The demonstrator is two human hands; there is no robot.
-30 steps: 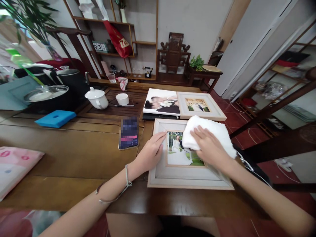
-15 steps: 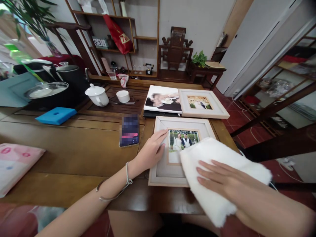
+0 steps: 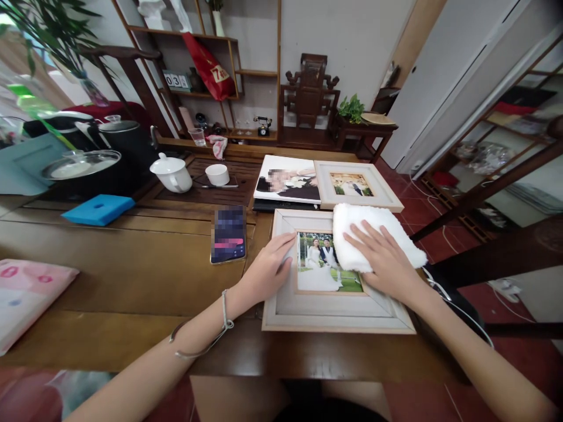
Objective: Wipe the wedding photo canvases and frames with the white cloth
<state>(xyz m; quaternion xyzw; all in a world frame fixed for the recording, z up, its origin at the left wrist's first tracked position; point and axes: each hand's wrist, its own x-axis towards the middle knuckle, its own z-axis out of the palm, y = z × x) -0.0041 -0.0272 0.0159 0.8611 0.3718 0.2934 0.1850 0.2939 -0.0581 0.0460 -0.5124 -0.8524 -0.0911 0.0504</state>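
Note:
A light wooden picture frame (image 3: 281,316) with a wedding photo (image 3: 316,266) lies flat at the table's front right. My left hand (image 3: 268,266) rests on its left side, fingers stretched over the border and thumb apart. Under my right hand (image 3: 380,258) is a folded white towel (image 3: 396,225), covering the frame's upper right corner and part of the photo. The right fingers are spread flat on the towel, pressing it down; the thumb is partly hidden.
Behind are a second picture frame (image 3: 387,196) and a white photo panel (image 3: 261,187). A phone (image 3: 229,234) lies to the left. Farther left are a blue block (image 3: 99,210), a white lidded cup (image 3: 171,174), a small white cup (image 3: 217,174), a pot (image 3: 83,176) and a tissue pack (image 3: 35,293).
My right hand has moved up and away from me with the towel, from the frame's lower right to its upper right. More of the photo now shows. My left hand stays put.

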